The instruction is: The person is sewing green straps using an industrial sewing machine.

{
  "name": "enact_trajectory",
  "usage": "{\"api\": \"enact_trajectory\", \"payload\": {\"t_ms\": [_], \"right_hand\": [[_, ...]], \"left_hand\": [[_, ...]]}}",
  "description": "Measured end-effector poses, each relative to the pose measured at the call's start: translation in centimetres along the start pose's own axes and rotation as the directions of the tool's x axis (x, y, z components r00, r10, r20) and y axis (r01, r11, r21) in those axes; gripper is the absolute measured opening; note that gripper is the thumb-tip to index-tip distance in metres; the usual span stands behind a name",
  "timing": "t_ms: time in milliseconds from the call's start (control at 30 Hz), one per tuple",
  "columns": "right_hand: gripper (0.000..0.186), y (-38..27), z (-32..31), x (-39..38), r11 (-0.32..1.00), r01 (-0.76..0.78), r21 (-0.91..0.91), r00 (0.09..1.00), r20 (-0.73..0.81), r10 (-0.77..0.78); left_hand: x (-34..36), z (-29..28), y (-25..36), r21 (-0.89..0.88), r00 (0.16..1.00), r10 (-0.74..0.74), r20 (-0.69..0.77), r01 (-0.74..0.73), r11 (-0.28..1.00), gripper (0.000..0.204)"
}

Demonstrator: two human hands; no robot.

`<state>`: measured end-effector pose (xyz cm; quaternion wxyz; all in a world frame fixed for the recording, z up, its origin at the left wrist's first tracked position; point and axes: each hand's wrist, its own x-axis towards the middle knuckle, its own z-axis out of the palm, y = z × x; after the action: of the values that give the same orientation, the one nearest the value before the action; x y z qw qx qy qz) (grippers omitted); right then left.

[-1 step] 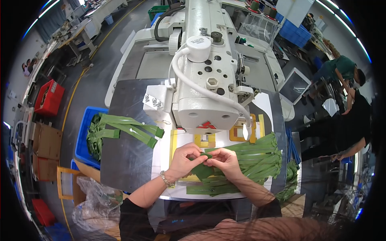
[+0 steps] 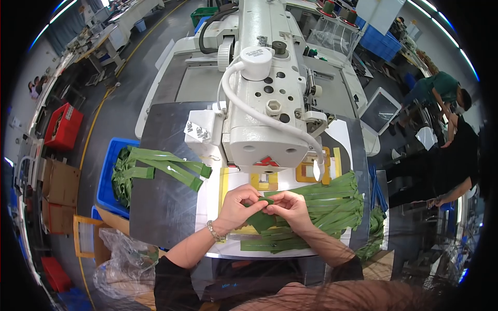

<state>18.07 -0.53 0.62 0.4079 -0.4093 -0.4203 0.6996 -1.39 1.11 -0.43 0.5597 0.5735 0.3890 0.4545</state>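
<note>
A small green fabric piece [image 2: 261, 222] hangs between my two hands, in front of the sewing machine [image 2: 267, 142]. My left hand [image 2: 239, 207], with a bead bracelet at the wrist, pinches its upper left part. Close beside it, my right hand [image 2: 290, 209] pinches the upper right edge; the fingertips of both hands nearly meet. Many green fabric strips [image 2: 332, 199] lie fanned over the white work surface under and beyond my right hand. Yellow-edged frames [image 2: 265, 181] sit below the machine head, just past my fingers.
Left of the metal table, a blue bin [image 2: 108, 181] holds more green strips [image 2: 166, 165], some reaching onto the tabletop. Clear plastic wrap [image 2: 122, 259] lies at the lower left. A screen [image 2: 381, 110] stands to the right, near two people [image 2: 456, 160]. A red crate [image 2: 64, 126] is farther left.
</note>
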Motion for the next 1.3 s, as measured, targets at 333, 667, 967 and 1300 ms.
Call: {"api": "enact_trajectory", "payload": {"t_ms": [333,667,967,1300], "right_hand": [[0.021,-0.2,0.1,0.0,1.0,0.021,0.004,1.0,-0.017,-0.021],[0.019,-0.1,0.3,0.0,0.999,0.032,0.011,0.999,-0.037,-0.032],[0.015,0.0,0.3,0.0,0.999,0.031,0.042,0.999,-0.046,-0.029],[0.011,0.1,0.0,0.0,0.998,0.058,0.027,0.998,-0.021,-0.057]], "left_hand": [[0.2,0.1,0.3,0.064,0.999,0.052,0.0,-0.052,0.997,0.018],[0.2,0.2,0.7,0.087,0.998,0.061,-0.008,-0.06,0.994,0.019],[0.3,0.2,1.0,0.121,0.996,0.091,-0.006,-0.089,0.989,0.019],[0.2,0.3,0.7,0.073,0.999,0.049,0.003,-0.049,0.996,0.023]]}}
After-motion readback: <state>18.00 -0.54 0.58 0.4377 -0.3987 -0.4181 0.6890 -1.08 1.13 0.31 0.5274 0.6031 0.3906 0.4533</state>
